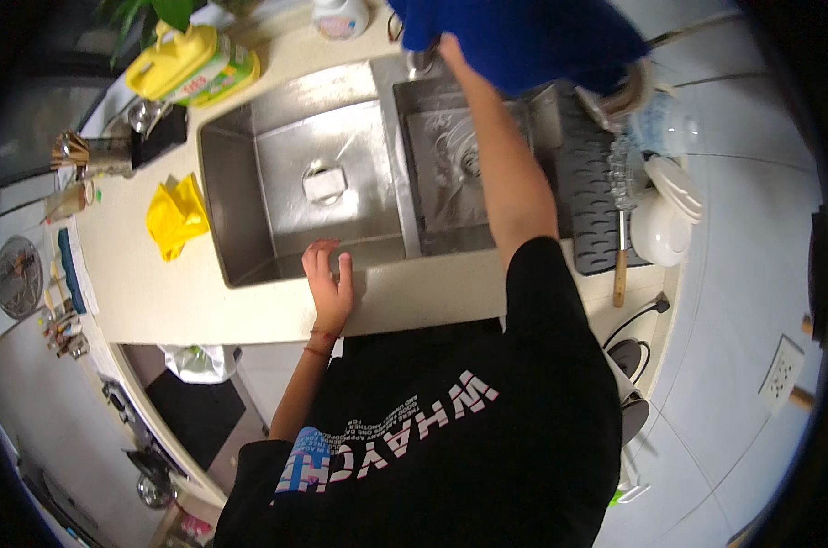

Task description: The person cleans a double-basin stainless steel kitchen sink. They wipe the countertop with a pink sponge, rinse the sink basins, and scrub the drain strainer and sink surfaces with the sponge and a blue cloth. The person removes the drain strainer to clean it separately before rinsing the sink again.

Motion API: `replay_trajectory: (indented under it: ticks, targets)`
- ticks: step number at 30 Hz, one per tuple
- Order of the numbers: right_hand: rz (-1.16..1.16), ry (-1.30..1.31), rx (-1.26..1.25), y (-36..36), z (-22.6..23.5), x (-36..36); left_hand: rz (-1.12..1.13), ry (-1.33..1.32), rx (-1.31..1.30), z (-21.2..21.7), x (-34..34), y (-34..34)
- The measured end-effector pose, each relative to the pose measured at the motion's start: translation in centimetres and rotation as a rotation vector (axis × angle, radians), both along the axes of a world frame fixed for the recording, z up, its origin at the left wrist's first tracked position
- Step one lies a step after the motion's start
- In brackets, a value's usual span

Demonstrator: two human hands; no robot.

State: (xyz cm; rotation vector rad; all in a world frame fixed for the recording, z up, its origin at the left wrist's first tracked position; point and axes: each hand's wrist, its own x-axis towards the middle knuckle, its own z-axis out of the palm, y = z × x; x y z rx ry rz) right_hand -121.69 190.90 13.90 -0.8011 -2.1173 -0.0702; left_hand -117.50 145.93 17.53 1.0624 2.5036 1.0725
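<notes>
My left hand (330,285) lies flat and open on the cream counter (158,292), its fingers over the front rim of the steel double sink (249,247). My right arm stretches across the right bowl (450,183) toward the tap (420,60). At its end my right hand (449,47) grips a big blue cloth (523,36), which hides the fingers. A small white piece sits over the left bowl's drain (324,183).
A crumpled yellow cloth (176,217) lies left of the sink, with a yellow bottle (190,64) behind it. On the right, a dark draining mat (589,196) holds white bowls (660,230), plates (675,184) and a wooden-handled utensil (620,267). A utensil holder (78,152) stands far left.
</notes>
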Motion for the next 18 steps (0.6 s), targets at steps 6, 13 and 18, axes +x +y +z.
replay_trajectory:
  ticks: [6, 13, 18]
  targets:
    - [0.019, -0.068, -0.174, -0.2, 0.9, 0.3, 0.043, -0.043, 0.058, -0.3, 0.3, 0.0]
    - [-0.235, 1.069, -2.057, -13.2, -1.5, 11.5, 0.043, -0.052, 0.156, -1.0, -0.1, -0.7]
    - [-0.041, 1.422, -1.889, -12.9, -5.5, 21.0, 0.007, -0.362, 0.329, -0.4, 0.0, 3.4]
